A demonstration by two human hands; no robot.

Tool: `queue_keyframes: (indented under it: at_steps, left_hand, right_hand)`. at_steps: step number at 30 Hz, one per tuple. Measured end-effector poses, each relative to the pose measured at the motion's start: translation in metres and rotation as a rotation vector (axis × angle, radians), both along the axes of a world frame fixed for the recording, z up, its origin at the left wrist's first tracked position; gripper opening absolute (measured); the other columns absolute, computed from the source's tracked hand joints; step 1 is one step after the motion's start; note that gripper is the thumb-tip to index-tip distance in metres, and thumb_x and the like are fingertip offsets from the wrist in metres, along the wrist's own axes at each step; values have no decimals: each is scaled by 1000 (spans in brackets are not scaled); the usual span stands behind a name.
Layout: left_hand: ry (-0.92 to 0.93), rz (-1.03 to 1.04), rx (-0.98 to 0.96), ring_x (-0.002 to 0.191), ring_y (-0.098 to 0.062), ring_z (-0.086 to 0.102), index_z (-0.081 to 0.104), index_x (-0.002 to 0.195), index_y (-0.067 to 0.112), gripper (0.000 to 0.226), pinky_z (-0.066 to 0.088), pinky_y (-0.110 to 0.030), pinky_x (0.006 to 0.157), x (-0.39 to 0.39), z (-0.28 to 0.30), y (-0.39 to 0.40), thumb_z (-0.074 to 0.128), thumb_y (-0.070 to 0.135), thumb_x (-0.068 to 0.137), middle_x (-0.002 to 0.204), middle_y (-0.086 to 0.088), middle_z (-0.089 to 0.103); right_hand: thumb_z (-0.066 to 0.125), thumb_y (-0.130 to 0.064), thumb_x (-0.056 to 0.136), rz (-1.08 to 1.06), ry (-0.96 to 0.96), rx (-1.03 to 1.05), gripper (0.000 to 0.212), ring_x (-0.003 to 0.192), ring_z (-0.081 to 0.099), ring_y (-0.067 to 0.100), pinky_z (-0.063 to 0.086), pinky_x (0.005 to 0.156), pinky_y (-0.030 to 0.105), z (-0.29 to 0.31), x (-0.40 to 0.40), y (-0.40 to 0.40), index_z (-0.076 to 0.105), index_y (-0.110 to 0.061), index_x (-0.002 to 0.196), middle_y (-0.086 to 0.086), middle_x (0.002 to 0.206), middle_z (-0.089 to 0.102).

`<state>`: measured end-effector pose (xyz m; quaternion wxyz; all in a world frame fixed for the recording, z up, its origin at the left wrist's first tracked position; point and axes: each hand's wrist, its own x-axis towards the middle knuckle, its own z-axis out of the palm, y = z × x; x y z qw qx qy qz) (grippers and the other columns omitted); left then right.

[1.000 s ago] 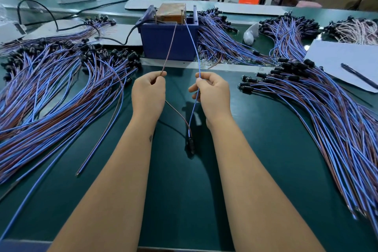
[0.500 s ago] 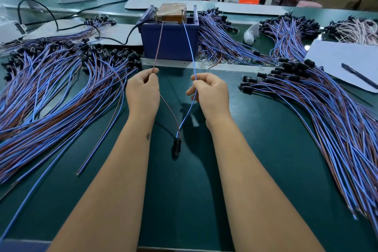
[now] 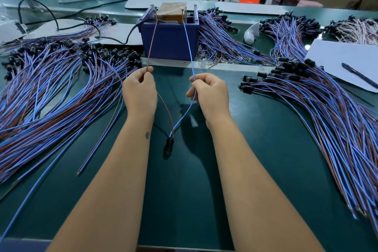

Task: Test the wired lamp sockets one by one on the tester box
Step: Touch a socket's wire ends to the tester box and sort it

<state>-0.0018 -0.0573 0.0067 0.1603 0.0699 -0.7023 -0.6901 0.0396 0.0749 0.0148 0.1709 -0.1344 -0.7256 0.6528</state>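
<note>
Pinching the brown wire [image 3: 151,45] in our left hand [image 3: 140,93] and the blue wire [image 3: 189,47] in our right hand [image 3: 210,96], we hold both ends up at the tester box [image 3: 170,38], seemingly touching its top contacts. Below our wrists the black lamp socket [image 3: 169,146] dangles above the green table [image 3: 184,200].

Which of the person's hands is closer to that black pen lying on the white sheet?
The right hand. It holds the blue wire left of the pen, nearer the sheet; the left hand, pinching the brown wire, is farther left.
</note>
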Motion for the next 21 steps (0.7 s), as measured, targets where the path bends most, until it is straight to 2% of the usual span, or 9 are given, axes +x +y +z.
queue_keyframes:
  at_steps: [5,15,21]
  left_hand:
    - [5,1,30,44,-5,33,67,96,23,28,30,-19,43,1,1,0,44,8,93,60,8,46]
    - [12,-6,60,45,-4,35,64,88,25,30,31,-19,45,2,1,1,41,5,91,60,8,46]
    - [23,-8,62,45,-5,35,65,91,22,29,30,-19,44,1,0,0,41,4,92,61,6,46]
  right_hand:
    - [51,-7,84,8,1,13,19,64,61,17,52,73,39,0,1,-1,64,-19,76,-4,48,60]
    - [52,-8,84,2,2,37,19,63,60,16,52,74,40,1,2,-1,63,-19,75,-5,46,59]
    - [52,-7,84,0,-3,45,19,65,61,17,52,76,41,2,4,-2,64,-19,75,-5,47,59]
